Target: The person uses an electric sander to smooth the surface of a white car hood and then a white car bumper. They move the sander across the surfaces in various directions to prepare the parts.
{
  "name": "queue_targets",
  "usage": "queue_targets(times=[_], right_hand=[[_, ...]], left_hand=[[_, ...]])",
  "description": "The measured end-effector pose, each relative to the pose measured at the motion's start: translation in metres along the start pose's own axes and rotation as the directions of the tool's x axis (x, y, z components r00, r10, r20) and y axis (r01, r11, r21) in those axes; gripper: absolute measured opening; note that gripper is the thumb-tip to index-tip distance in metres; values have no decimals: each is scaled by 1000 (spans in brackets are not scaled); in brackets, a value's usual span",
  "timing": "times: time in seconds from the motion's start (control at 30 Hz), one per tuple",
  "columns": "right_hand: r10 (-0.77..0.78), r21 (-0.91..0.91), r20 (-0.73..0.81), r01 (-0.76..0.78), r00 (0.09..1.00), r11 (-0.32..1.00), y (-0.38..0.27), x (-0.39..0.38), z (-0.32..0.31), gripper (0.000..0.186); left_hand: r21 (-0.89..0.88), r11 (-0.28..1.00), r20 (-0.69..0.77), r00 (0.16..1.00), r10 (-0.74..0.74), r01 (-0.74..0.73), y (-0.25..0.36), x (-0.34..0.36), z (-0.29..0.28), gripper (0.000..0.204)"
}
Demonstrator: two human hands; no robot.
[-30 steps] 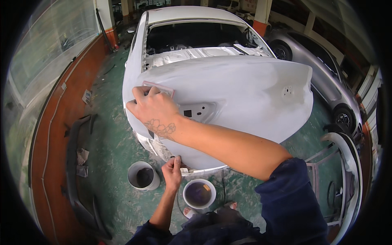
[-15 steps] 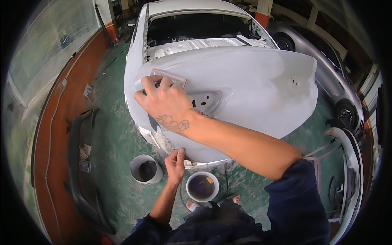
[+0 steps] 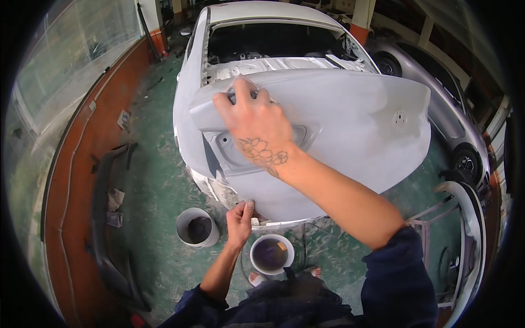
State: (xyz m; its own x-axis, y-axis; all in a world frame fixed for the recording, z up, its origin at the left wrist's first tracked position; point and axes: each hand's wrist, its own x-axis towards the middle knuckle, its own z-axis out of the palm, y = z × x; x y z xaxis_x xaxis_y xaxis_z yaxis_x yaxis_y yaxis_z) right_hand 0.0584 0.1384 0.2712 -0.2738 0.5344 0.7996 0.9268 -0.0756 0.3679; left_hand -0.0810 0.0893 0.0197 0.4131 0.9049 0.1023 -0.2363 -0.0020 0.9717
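Observation:
My right hand, tattooed on the back, is curled over a flat pad with a pinkish rim, mostly hidden beneath it, on the upper left part of a light grey primed trunk lid. My left hand pinches the lid's near lower edge with thumb and fingers. The lid lies across the rear of a white car body and has a recessed, holed area partly covered by my right arm.
A bucket with dark contents and a bucket of murky water stand by my feet. A dark bumper lies at left along an orange wall. At right are a silver car and a rack with a curved panel.
My right hand and pad have moved up the lid and to the right, uncovering more of the recess at left. My left hand stays on the edge.

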Motion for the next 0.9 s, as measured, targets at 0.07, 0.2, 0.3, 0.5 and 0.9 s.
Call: queue_targets(times=[0.07, 0.2, 0.3, 0.5, 0.9], right_hand=[[-18, 18, -45, 19, 999, 1000, -39, 7, 19, 15], [45, 56, -81, -40, 996, 998, -86, 30, 46, 13], [63, 38, -100, -59, 993, 998, -76, 35, 44, 16], [65, 56, -139, -57, 988, 997, -37, 19, 23, 14], [67, 40, -121, -62, 990, 997, -60, 22, 36, 15]], left_hand=[[30, 999, 8, 1000, 16, -17, 0, 1, -4, 43], [-46, 998, 44, 998, 48, -46, 3, 5, -1, 40], [-64, 998, 75, 997, 14, -9, -8, 6, -5, 41], [-61, 997, 32, 999, -39, 41, -18, -1, -15, 39], [-85, 996, 131, 991, -23, 35, -18, 11, -17, 42]])
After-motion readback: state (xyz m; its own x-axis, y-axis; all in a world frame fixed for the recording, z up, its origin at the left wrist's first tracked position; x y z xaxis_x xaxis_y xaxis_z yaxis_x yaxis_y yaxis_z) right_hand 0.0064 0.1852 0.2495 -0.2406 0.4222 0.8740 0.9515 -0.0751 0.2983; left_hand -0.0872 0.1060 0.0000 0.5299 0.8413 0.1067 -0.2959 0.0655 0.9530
